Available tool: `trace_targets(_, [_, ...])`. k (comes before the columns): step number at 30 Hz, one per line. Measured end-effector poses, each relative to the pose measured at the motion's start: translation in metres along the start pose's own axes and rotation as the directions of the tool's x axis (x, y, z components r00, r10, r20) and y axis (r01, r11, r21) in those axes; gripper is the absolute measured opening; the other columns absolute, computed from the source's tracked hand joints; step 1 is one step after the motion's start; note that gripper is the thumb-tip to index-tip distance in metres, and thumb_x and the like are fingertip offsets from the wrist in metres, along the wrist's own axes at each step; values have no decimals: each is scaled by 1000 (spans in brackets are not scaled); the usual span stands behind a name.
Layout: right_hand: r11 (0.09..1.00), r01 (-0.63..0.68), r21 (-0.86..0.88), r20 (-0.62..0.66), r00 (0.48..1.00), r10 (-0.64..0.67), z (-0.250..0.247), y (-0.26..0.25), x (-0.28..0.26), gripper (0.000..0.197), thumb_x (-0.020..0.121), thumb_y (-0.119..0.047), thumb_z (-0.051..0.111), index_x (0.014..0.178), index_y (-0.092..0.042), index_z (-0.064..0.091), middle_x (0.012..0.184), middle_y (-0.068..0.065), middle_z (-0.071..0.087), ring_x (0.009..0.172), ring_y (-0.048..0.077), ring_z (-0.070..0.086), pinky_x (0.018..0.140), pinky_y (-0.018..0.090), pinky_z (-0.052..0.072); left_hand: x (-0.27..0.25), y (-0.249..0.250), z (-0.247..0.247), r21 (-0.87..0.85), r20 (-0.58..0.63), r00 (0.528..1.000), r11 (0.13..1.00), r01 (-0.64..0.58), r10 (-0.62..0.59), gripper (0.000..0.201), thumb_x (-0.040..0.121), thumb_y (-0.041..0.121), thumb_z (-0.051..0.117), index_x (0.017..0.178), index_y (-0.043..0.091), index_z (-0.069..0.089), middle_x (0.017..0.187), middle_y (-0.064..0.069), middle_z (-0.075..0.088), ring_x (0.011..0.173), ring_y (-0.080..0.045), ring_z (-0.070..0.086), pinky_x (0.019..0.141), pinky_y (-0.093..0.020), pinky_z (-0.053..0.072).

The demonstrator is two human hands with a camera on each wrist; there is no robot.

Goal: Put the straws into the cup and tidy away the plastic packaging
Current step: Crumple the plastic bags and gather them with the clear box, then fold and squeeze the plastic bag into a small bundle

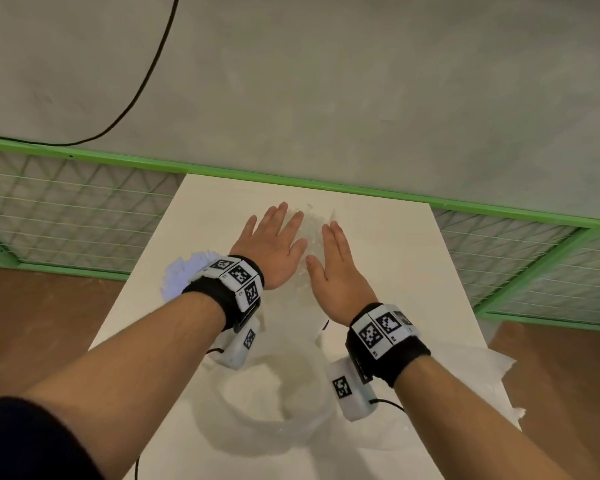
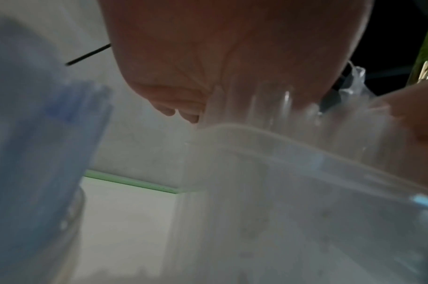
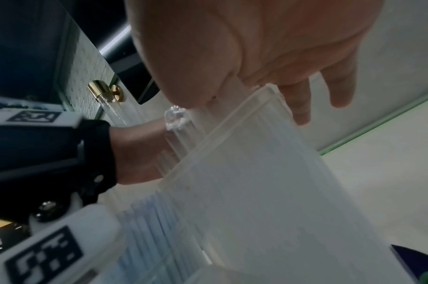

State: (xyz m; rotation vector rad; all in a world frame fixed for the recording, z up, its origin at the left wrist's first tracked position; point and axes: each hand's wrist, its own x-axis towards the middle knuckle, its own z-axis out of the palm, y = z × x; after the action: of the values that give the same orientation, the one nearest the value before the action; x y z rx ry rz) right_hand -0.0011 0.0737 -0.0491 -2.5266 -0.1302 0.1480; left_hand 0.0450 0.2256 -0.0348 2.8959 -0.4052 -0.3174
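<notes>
A bundle of clear straws (image 1: 309,226) stands upright in a translucent plastic cup (image 2: 305,192) on the white table (image 1: 395,258). Both my hands are flat with straight fingers and press the sticking-out straw tops between them: the left hand (image 1: 278,233) from the left, the right hand (image 1: 336,251) from the right. In the left wrist view the clear straws (image 2: 269,107) rise from the cup rim against my palm. The right wrist view shows the cup (image 3: 269,192) below my right hand (image 3: 281,48). Most of the cup is hidden under my wrists in the head view.
Blue and white straws (image 1: 184,275) stand in a second clear container (image 2: 37,153) left of my left wrist. Crumpled translucent plastic (image 1: 267,393) lies near the table's front, and a white sheet (image 1: 482,375) at the right edge. A green-framed mesh fence (image 1: 84,209) runs behind the table.
</notes>
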Motion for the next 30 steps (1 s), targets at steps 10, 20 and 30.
trace_targets(10, [992, 4, -127, -15, 1000, -6, -25, -8, -20, 63, 100, -58, 28, 155, -40, 4, 161, -20, -13, 150, 16, -12, 118, 52, 0, -53, 8, -6, -113, -142, 987, 990, -89, 72, 59, 104, 48, 14, 157, 29, -1, 164, 2, -18, 151, -13, -15, 122, -37, -10])
trace_targets(20, [958, -68, 280, -358, 918, 170, -17, 18, -99, 16, 93, -15, 59, 105, -21, 66, 95, -5, 67, 81, 23, 66, 78, 29, 49, -175, -26, 17, -317, -322, 943, 948, -26, -82, 21, 93, 25, 55, 111, 24, 65, 121, -2, 55, 106, -24, 58, 86, -32, 43])
trace_targets(30, [800, -431, 417, 57, 891, 450, 47, 15, -136, 6, 88, -11, 67, 91, -10, 72, 86, 7, 72, 71, 24, 71, 68, 38, 62, -174, -52, 85, -472, 22, 974, 857, 207, -224, 20, 96, 19, 54, 108, 23, 70, 114, -1, 70, 100, -20, 62, 85, -25, 44])
